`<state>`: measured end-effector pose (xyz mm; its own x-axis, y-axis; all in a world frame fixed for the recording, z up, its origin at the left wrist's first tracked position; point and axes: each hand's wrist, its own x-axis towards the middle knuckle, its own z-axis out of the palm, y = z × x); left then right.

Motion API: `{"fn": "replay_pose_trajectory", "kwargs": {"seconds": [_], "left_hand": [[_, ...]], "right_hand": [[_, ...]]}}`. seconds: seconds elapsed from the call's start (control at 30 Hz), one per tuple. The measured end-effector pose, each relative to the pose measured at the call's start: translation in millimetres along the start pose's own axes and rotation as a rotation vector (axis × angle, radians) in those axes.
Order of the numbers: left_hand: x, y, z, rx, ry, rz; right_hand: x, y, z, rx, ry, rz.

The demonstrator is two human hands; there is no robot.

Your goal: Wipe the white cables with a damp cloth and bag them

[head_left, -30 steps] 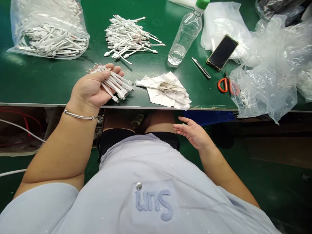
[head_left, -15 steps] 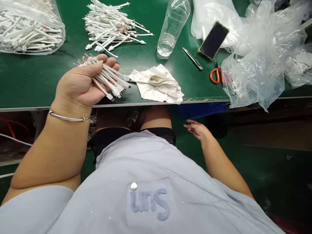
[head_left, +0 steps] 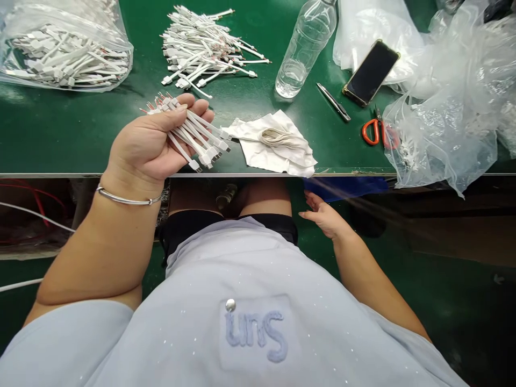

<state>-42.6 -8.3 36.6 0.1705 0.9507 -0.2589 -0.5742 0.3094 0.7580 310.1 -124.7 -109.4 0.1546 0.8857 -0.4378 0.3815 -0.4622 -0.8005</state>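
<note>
My left hand (head_left: 149, 137) is over the near edge of the green table, palm up, with its thumb pressed on a bundle of short white USB cables (head_left: 197, 134). Their plugs point right, and bare reddish wire ends stick out on the left. Below the table edge, beside my lap, my right hand (head_left: 324, 215) holds nothing, its fingers and thumb apart. A loose pile of the same white cables (head_left: 209, 48) lies beyond my left hand. Just right of the bundle is a folded cream cloth (head_left: 278, 142).
A clear bag of white cables (head_left: 76, 59) lies at the far left. Rightward stand a water bottle (head_left: 300, 48), a pen (head_left: 334, 102), a phone (head_left: 371, 72), red-handled scissors (head_left: 371, 131) and crumpled plastic bags (head_left: 447, 118). The table's front edge (head_left: 346, 174) runs above my lap.
The whole view has shifted, so the table things appear farther right. My right hand's fingers have spread, the thumb now apart. My left hand keeps the cable bundle.
</note>
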Motion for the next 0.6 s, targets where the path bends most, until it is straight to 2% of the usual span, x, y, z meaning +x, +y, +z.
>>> {"fn": "replay_pose_trajectory", "kwargs": {"seconds": [0.1,0.17,0.3,0.4,0.47,0.6], "left_hand": [[-9,0,5.9,-0.020,-0.004,-0.011],[-18,-3,10.2,-0.049,-0.006,-0.038],[-33,-16,16.1,-0.123,-0.063,-0.189],[-39,-28,16.3,-0.137,-0.078,-0.277],[-40,-34,14.4,-0.140,-0.075,-0.302],[-42,-38,8.4,-0.157,-0.035,-0.330]], "right_hand": [[-14,-27,6,-0.077,0.051,-0.081],[-24,-47,11,-0.046,-0.022,-0.138],[-39,-88,28,0.199,-0.470,-0.187],[-41,-116,50,0.359,-0.665,-0.215],[-39,-132,66,0.426,-0.697,-0.199],[-37,-149,87,0.401,-0.636,-0.124]]}}
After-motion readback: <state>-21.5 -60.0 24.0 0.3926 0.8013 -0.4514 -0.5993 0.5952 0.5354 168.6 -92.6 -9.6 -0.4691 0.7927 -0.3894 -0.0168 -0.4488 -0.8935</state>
